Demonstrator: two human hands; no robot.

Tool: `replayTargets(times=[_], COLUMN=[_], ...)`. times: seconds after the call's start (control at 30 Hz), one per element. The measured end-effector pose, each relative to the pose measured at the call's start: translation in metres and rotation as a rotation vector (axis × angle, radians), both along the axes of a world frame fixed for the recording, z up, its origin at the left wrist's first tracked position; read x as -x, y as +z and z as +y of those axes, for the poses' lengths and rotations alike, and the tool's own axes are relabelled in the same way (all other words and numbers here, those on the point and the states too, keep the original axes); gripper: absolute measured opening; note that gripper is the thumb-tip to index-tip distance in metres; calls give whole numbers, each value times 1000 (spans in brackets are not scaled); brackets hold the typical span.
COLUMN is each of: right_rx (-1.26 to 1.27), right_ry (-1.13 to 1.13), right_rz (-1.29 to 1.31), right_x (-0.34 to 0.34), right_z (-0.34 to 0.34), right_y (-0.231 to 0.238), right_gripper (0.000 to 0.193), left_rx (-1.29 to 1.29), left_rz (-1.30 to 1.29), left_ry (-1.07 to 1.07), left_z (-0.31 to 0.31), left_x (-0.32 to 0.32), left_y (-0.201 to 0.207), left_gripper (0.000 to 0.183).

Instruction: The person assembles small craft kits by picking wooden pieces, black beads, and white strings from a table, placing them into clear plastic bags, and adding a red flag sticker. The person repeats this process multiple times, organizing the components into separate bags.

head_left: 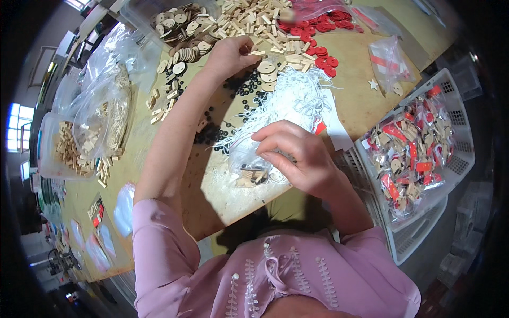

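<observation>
My left hand [232,53] reaches far across the table and pinches a small wooden stick [258,52] at the edge of a pile of wooden sticks [254,21]. My right hand [297,156] is near the table's front edge, fingers closed on the mouth of a small clear plastic bag [249,164] that holds wooden pieces and black beads. A heap of white strings [289,98] lies just beyond that bag. Round wooden discs [183,29] and loose black beads [246,87] lie around my left hand.
Red felt discs [321,34] lie at the far right of the wooden table [222,196]. A white plastic basket [461,159] at the right holds several filled clear bags. At the left, a clear bag of sticks [103,114] sits beside a clear tub of wooden blocks [50,159].
</observation>
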State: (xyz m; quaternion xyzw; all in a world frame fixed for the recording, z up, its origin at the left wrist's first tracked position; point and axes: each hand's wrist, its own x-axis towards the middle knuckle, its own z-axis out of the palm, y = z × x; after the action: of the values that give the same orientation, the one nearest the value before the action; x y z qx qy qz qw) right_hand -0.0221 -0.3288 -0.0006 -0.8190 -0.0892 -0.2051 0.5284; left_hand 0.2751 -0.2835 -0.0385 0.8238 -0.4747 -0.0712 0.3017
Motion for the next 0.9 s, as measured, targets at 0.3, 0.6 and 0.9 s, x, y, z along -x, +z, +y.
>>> replayTargets(times=[0.3, 0.6, 0.9], right_rx=[-7, 144, 166], right_ry=[-12, -19, 11], right_rz=[-38, -48, -12], right_x=[-3, -9, -18], right_z=[9, 18, 30], right_y=[2, 14, 14], right_gripper=[19, 9, 8], left_rx=[524, 675, 218], left_rz=[1121, 1816, 771], left_ry=[116, -188, -171], left_z=[47, 122, 164], left_x=[15, 43, 107], left_y=[20, 36, 95], left_gripper=[29, 35, 20])
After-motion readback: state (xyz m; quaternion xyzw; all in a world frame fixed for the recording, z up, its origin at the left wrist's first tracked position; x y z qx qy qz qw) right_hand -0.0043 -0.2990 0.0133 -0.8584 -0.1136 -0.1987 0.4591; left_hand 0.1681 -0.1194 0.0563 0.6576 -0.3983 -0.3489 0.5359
